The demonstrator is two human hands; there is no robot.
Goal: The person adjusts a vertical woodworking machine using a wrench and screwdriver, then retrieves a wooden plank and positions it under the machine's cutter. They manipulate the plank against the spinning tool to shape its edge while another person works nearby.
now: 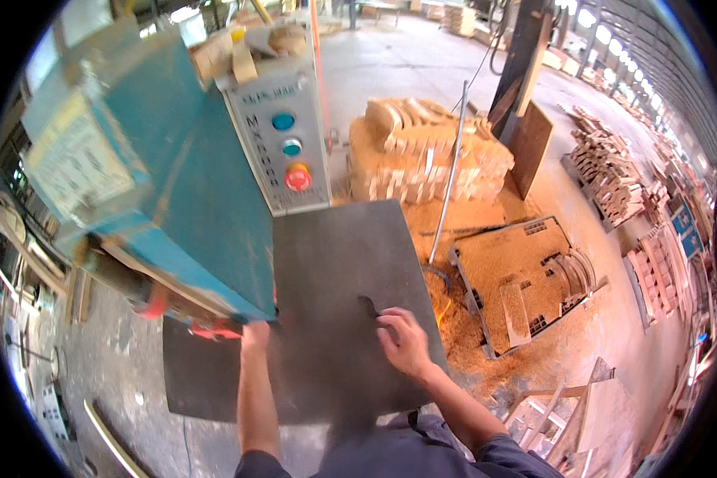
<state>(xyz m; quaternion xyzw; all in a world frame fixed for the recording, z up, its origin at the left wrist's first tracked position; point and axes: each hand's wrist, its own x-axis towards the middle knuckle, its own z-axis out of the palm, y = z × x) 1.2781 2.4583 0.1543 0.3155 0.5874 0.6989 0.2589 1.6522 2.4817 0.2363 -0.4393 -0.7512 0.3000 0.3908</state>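
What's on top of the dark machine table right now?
On the dark table: the right hand resting flat, fingertips at a small dark piece. The left hand reaches under the blue housing, covering its fingers.

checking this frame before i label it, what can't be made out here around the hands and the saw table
- Left hand, head view: fingertips reach under the blue machine housing, which hides them and whatever they touch.
- Right hand, head view: rests on the dark metal table; whether anything lies under the palm cannot be told.
- Small dark mark by the right fingers: too small to identify.
- Blade: hidden by the housing.
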